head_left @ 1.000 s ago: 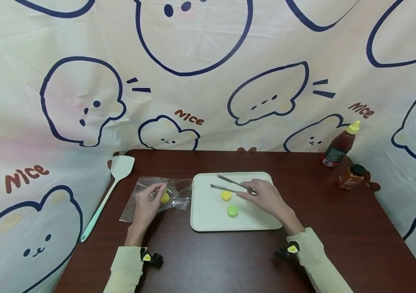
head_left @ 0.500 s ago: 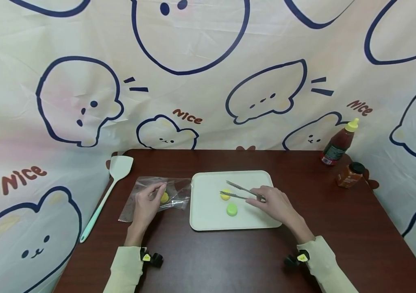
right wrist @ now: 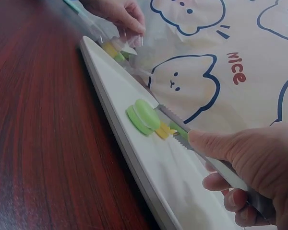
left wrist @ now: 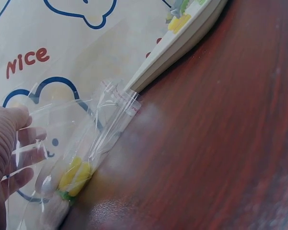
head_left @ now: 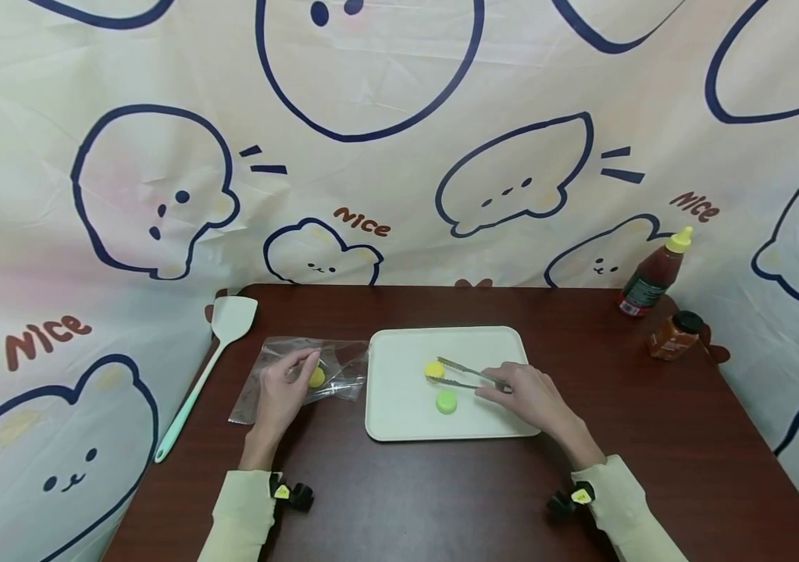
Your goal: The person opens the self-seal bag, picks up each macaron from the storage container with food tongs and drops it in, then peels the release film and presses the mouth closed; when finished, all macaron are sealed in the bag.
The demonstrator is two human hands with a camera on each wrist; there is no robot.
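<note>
My left hand (head_left: 283, 390) pinches the upper film of a clear zip bag (head_left: 350, 363). Inside that bag lies a yellow macaron (head_left: 316, 378), with a bit of green beneath it in the left wrist view. Metal serrated tongs (head_left: 465, 369) are in my right hand (head_left: 529, 396), held between thumb and fingers over a white tray (head_left: 399, 417). The tong tips reach either side of a second yellow macaron (head_left: 434, 369) on the tray. Nearer me on the tray sits a green macaron (head_left: 446, 402), which partly hides the yellow one in the right wrist view.
Left of the bag a white spatula (head_left: 230, 318) with a mint handle lies along the table edge. A red sauce bottle (head_left: 652, 277) with a yellow cap and a small black-lidded jar (head_left: 675, 336) stand at the back right. A printed cloth backdrop (head_left: 399, 179) borders the table (head_left: 399, 499).
My right hand has moved right and toward me, bringing the tong tips down from beyond the yellow macaron to its two sides. My left hand has stayed on the bag.
</note>
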